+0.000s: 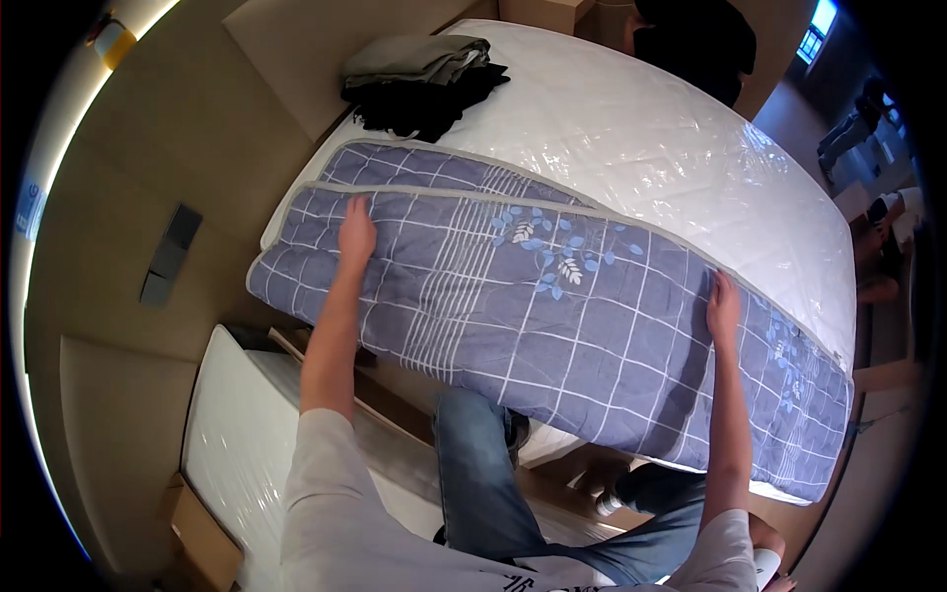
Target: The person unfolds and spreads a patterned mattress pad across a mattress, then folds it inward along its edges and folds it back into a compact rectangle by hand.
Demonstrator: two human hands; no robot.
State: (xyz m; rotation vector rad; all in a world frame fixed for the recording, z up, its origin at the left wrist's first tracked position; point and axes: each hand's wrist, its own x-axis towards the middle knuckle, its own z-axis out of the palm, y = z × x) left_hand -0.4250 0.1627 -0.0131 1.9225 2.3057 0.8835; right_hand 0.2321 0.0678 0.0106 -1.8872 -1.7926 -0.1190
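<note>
Plastic-wrapped mattress (651, 128) bears a blue-grey checked quilt (567, 331), just before the person, long axis left to right. Right hand (723, 304) touches its far edge; left hand (357, 235), fingers together, lies near its left end. Pinch or flat: cannot tell. Folded dark clothes (419, 89) beyond.

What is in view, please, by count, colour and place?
quilted cover: 1, blue with white grid, across mattress
mattress: 1, white, plastic-wrapped, beneath cover
cloth pile: 1, grey, black, on mattress
wrapped slab: 1, white, lower left
padded panels: 2, beige, left
wall plate: 1, grey, left
window: 1, bluish, upper right
boxes: at least 2, brown, top, lower left
other people: at least 3, some in black, top, right
jeans: 1 pair, blue, lower middle
left hand: 1, bare, on cover
right hand: 1, bare, on cover
</note>
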